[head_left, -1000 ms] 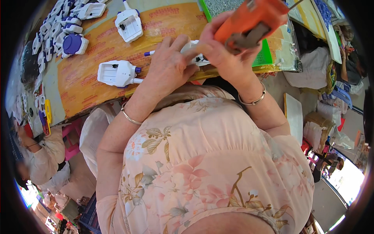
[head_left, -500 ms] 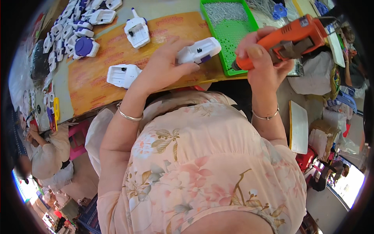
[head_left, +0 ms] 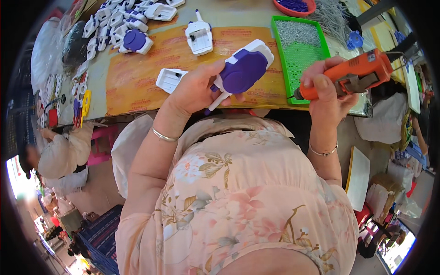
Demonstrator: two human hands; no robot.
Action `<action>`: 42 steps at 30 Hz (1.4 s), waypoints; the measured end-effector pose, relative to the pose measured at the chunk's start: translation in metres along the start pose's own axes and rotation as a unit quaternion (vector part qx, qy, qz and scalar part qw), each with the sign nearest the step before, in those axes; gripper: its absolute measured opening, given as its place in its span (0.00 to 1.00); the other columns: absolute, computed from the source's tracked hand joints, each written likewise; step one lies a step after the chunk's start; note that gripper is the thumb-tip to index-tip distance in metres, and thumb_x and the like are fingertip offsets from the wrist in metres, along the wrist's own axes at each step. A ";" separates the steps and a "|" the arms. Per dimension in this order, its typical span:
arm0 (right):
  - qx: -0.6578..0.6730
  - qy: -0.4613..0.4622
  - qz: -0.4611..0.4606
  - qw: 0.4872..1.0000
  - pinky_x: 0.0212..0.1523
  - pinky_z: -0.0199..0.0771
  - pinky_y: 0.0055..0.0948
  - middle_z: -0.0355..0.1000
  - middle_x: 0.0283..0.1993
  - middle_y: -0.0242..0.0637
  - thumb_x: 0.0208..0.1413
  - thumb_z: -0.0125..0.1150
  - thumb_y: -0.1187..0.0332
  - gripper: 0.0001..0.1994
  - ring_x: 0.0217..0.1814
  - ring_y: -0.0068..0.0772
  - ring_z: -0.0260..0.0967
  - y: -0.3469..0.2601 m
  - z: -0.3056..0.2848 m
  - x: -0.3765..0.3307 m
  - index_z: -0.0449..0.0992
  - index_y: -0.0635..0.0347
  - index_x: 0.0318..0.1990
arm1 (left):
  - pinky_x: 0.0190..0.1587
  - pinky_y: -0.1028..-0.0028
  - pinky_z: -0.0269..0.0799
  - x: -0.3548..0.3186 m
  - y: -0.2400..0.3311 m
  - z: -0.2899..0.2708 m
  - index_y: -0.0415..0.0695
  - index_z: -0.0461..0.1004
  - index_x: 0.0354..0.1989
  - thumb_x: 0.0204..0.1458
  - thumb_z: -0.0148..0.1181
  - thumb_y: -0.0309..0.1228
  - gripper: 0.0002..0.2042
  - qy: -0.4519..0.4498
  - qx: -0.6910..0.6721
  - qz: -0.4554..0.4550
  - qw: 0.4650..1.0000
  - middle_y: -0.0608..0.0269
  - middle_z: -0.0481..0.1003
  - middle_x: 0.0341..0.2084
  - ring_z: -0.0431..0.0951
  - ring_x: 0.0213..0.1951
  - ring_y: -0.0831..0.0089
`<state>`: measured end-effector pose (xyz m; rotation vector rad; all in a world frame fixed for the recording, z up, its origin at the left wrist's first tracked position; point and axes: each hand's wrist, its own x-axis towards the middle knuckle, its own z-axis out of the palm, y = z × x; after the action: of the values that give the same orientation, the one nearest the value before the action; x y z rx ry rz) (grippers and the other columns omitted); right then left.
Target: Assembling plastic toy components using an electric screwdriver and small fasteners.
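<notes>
My left hand [head_left: 195, 89] grips a purple-and-white plastic casing [head_left: 245, 68] with a short white stem. Its purple oval side faces up, above the orange-brown sheet. An orange electric screwdriver [head_left: 362, 71] lies in the closed fingers of my right hand [head_left: 327, 96]. Its dark tip points left, over the near edge of a green tray [head_left: 281, 59] with small silver screws in it. One open white shell [head_left: 170, 80] lies beside my left wrist, partly covered by the hand. Farther back on the sheet rests another open white shell [head_left: 200, 40] with a stem.
Piled at the back left are several white-and-purple casings [head_left: 136, 41]. A red bowl [head_left: 297, 13] of purple pieces stands behind the tray, next to a heap of grey rods [head_left: 332, 20]. At the far left another person [head_left: 64, 153] sits by the table, near yellow-handled scissors [head_left: 85, 104].
My left hand has turned the casing over: its open white inside faced up before, now its purple side does. The screwdriver stays in my right hand. The whole view has shifted slightly.
</notes>
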<state>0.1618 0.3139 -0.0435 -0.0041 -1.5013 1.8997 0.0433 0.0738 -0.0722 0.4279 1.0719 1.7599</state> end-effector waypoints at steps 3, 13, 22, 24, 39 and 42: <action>-0.013 -0.001 -0.010 1.000 0.33 0.73 0.24 0.74 0.33 0.34 0.44 0.70 0.82 0.16 0.31 0.21 0.70 0.001 -0.001 0.002 0.74 0.67 0.42 | 0.36 0.76 0.75 -0.008 0.004 0.012 0.39 0.70 0.58 0.58 0.60 0.31 0.20 0.033 0.109 0.043 0.993 0.59 0.78 0.42 0.81 0.40 0.71; -0.012 -0.016 -0.009 1.000 0.32 0.74 0.25 0.74 0.32 0.37 0.46 0.67 0.82 0.17 0.30 0.24 0.71 0.006 0.001 0.000 0.72 0.68 0.45 | 0.48 0.69 0.70 -0.032 0.008 0.028 0.40 0.69 0.57 0.43 0.67 0.21 0.28 0.203 0.566 0.121 0.790 0.56 0.70 0.46 0.72 0.47 0.61; 0.012 -0.047 -0.025 0.999 0.32 0.74 0.30 0.73 0.30 0.38 0.52 0.70 0.75 0.16 0.29 0.28 0.71 0.009 0.002 0.004 0.70 0.68 0.45 | 0.59 0.62 0.68 -0.080 0.028 -0.056 0.44 0.67 0.57 0.42 0.65 0.21 0.29 0.190 0.739 0.109 0.637 0.50 0.69 0.53 0.71 0.57 0.49; 0.017 -0.049 -0.026 0.998 0.32 0.73 0.30 0.73 0.30 0.38 0.53 0.70 0.75 0.16 0.28 0.28 0.70 0.009 0.004 0.005 0.70 0.67 0.44 | 0.59 0.61 0.68 -0.078 0.029 -0.052 0.44 0.66 0.57 0.40 0.67 0.22 0.30 0.175 0.745 0.116 0.633 0.50 0.70 0.53 0.71 0.56 0.49; 0.019 -0.061 -0.019 0.998 0.32 0.71 0.37 0.71 0.29 0.42 0.54 0.63 0.75 0.16 0.28 0.32 0.67 0.019 -0.007 0.014 0.67 0.70 0.48 | 0.61 0.73 0.64 -0.207 0.018 -0.062 0.40 0.61 0.67 0.32 0.74 0.28 0.46 0.393 0.438 0.080 0.805 0.62 0.72 0.52 0.70 0.55 0.74; 0.013 -0.060 -0.024 0.998 0.31 0.71 0.34 0.71 0.28 0.41 0.54 0.67 0.72 0.17 0.28 0.31 0.67 0.024 -0.002 0.018 0.68 0.70 0.47 | 0.62 0.75 0.62 -0.270 -0.012 -0.067 0.37 0.63 0.66 0.29 0.76 0.34 0.48 0.441 0.346 0.044 0.827 0.64 0.71 0.55 0.70 0.57 0.74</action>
<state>0.1370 0.3230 -0.0575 0.1596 -1.5404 1.9096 0.1239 -0.1923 -0.0700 0.0484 2.4166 1.5988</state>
